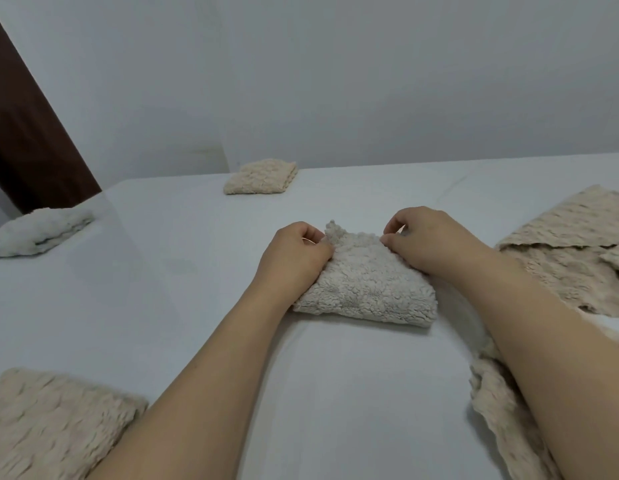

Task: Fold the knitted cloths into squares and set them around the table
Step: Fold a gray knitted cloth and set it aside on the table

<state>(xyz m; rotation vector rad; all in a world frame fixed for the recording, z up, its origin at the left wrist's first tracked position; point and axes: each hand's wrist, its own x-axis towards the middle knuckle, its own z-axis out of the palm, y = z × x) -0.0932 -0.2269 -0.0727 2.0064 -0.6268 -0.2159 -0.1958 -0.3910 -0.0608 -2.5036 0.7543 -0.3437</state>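
Two bare hands work a fuzzy cream folded cloth (367, 285) lying between them on a white table (197, 289). The left hand (294, 254) pinches the cloth's far left corner with curled fingers; the right hand (425, 240) pinches its far right corner. Unfolded cloths (571, 251) lie just right of the right hand. Three folded squares sit well left of the left hand: far (261, 177), farther left (38, 232), and nearest the person (52, 424).

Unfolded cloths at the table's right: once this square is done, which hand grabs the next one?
Right, probably. The right hand is nearer the unfolded cloths; the left hand would have to cross over the half-folded cloth both hands now pinch.
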